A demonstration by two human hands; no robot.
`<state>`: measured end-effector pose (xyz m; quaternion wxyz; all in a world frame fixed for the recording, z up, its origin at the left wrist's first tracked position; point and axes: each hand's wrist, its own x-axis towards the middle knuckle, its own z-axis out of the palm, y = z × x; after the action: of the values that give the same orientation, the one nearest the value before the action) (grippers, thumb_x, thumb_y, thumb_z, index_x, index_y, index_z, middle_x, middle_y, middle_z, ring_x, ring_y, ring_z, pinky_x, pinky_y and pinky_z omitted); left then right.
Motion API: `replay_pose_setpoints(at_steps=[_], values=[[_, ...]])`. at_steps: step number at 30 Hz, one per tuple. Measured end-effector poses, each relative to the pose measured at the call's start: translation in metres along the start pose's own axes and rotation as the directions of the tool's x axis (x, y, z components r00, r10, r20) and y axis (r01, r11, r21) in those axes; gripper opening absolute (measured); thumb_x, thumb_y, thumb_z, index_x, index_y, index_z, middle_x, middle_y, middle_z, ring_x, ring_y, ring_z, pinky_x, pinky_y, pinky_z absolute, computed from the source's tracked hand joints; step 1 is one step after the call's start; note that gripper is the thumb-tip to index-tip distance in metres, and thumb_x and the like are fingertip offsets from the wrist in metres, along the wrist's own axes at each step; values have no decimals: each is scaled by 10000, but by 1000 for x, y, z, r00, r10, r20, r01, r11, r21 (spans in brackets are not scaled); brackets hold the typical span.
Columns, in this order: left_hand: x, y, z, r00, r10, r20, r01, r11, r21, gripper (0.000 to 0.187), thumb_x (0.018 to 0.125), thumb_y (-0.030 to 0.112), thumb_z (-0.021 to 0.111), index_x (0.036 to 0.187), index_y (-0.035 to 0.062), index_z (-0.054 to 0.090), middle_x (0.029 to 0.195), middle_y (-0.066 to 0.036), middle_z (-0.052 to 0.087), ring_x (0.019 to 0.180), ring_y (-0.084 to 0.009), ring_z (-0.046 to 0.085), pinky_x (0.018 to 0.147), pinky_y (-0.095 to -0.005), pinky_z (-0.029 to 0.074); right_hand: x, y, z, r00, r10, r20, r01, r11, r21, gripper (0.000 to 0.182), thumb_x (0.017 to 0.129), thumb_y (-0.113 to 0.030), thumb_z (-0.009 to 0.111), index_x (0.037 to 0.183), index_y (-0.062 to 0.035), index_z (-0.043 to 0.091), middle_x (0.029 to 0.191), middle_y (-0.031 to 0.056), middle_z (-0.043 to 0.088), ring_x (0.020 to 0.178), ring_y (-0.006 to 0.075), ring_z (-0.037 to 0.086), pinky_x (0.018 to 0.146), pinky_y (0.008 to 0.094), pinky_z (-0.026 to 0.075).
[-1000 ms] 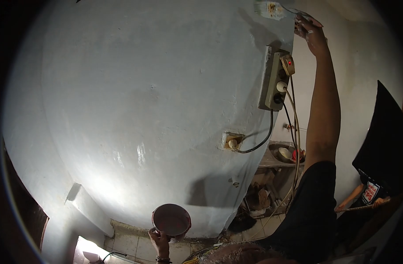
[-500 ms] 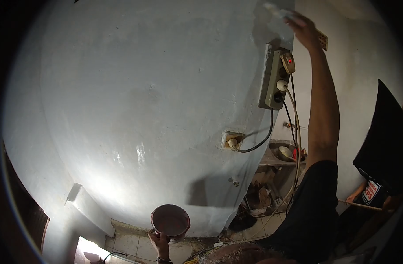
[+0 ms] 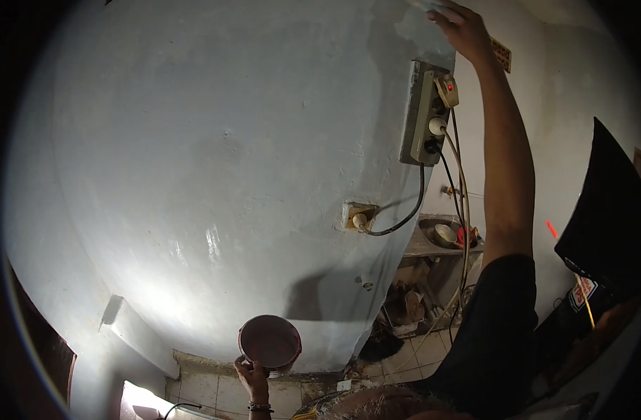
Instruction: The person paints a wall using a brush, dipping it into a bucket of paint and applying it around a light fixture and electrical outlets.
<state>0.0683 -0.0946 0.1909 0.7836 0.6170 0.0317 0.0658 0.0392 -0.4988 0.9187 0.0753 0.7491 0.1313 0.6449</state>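
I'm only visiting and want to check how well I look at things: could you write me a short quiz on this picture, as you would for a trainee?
1. Multiple choice: what does the left hand hold?
a) a power cord
b) an open-topped bucket
c) an electric plug

2. True or false: the right hand is raised higher in the picture than the power strip.

3. Fill in the colour: the small light near the top end of the power strip glows ____.

Key: 1. b; 2. true; 3. red
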Motion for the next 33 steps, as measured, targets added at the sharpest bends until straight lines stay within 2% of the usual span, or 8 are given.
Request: replay_pose_setpoints(at_steps=[3, 6, 10, 12, 16, 19, 28, 33], values=[[-3, 1, -3, 1000, 0, -5, 0, 1000, -10, 317, 844, -7, 562, 1122, 28, 413, 736, -46, 522, 536, -102, 528, 454, -243, 433, -18, -4, 27, 985, 42, 168, 1, 969, -246, 333, 873, -249, 687, 1194, -172, 638, 1038, 61, 691, 917, 189, 668, 766, 315, 552], [-3, -5, -9, 1000, 1, 7, -1, 999, -37, 319, 841, -10, 565, 1120, 28, 413, 734, -35, 515, 539, -92, 522, 454, -239, 429, -43, -28, 32, 937, 50, 347, -67, 997, 39, 316, 876, -275, 685, 1170, -163, 648, 1028, 59, 686, 914, 185, 664, 739, 315, 546], [2, 0, -13, 1000, 13, 9, -13, 1000, 27, 323, 834, -4, 577, 1115, 28, 420, 738, -27, 507, 555, -79, 514, 448, -238, 425, -19, -23, -1, 958, -275, 84, 273, 962, 28, 300, 883, -299, 670, 1135, -137, 652, 995, 58, 660, 923, 165, 643, 770, 330, 523], [3, 0, -14, 1000, 23, -13, -22, 999, 47, 323, 832, -1, 582, 1113, 28, 424, 746, -28, 504, 560, -78, 513, 444, -238, 425, -1, -43, -36, 983, -71, 170, 47, 989, 141, 235, 903, -167, 610, 1121, -87, 643, 971, 108, 669, 839, 225, 644, 739, 340, 513], [8, -4, -14, 998, 37, -52, -35, 998, 44, 327, 829, 1, 583, 1115, 23, 426, 759, -29, 495, 555, -80, 513, 437, -233, 430, 20, -25, -45, 946, -202, 253, 277, 908, -314, 223, 914, -182, 562, 1065, -49, 657, 923, 148, 680, 819, 266, 647, 708, 393, 514], [7, 2, -10, 998, 28, -63, -23, 997, 77, 331, 828, 1, 580, 1118, 23, 424, 760, -26, 487, 551, -80, 511, 430, -230, 432, 10, 12, -20, 773, 116, 623, 213, 879, -427, 326, 881, -75, 557, 1201, -100, 610, 1064, 112, 654, 955, 245, 646, 856, 350, 501], [10, 1, -7, 998, 34, -58, -30, 998, 63, 336, 825, 16, 591, 1117, 28, 424, 761, -25, 479, 557, -86, 514, 411, -238, 428, -22, 36, 19, 675, 414, 610, -267, 909, -321, 501, 797, 73, 474, 1241, -118, 604, 1050, 157, 676, 865, 234, 693, 758, 372, 537], [11, 3, -6, 995, 73, -64, -63, 988, 144, 341, 826, 22, 601, 1117, 24, 422, 763, -26, 478, 552, -88, 508, 412, -239, 428, -26, 37, 16, 709, 365, 603, -200, 924, -325, 426, 813, 51, 478, 1194, -77, 617, 986, 149, 684, 798, 222, 694, 721, 371, 539]])
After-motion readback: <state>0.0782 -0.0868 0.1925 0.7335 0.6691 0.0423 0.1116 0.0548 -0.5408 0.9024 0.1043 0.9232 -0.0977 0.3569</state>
